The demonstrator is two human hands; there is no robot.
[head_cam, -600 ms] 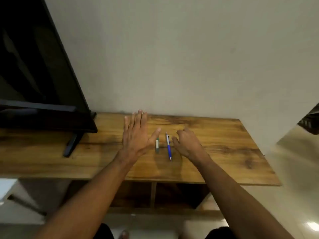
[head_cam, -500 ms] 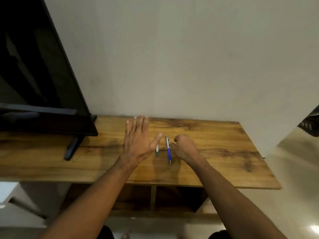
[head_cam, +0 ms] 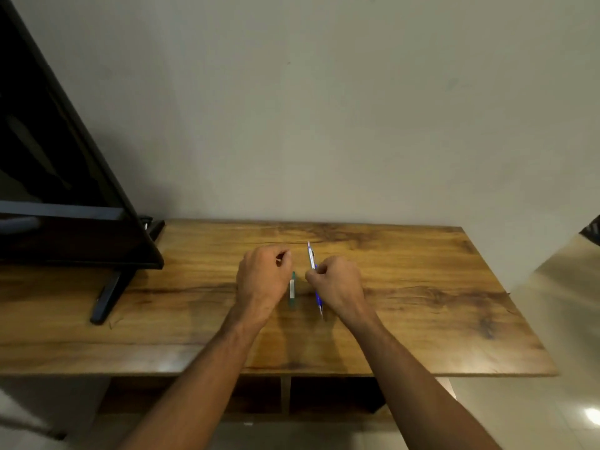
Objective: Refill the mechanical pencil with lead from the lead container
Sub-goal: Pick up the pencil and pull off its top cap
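Note:
A blue and silver mechanical pencil (head_cam: 311, 254) lies lengthwise near the middle of the wooden table (head_cam: 422, 303), its tip pointing toward me. My right hand (head_cam: 339, 287) is curled over its middle, with the fingers pinched on the barrel. A small green lead container (head_cam: 293, 289) with a white label lies on the table just left of the pencil. My left hand (head_cam: 263, 277) sits right beside the container with its fingers curled in, holding nothing. The container rests free between my two hands.
A black television (head_cam: 65, 206) stands on the left of the table, its stand leg (head_cam: 110, 293) reaching toward the front edge. A plain wall rises directly behind the table. Open shelf compartments (head_cam: 324, 394) lie below the tabletop, and tiled floor (head_cam: 568, 319) shows to the right.
My left hand, earlier flat with fingers spread, has curled into a loose fist beside the container. My right hand has closed its fingers on the pencil's barrel.

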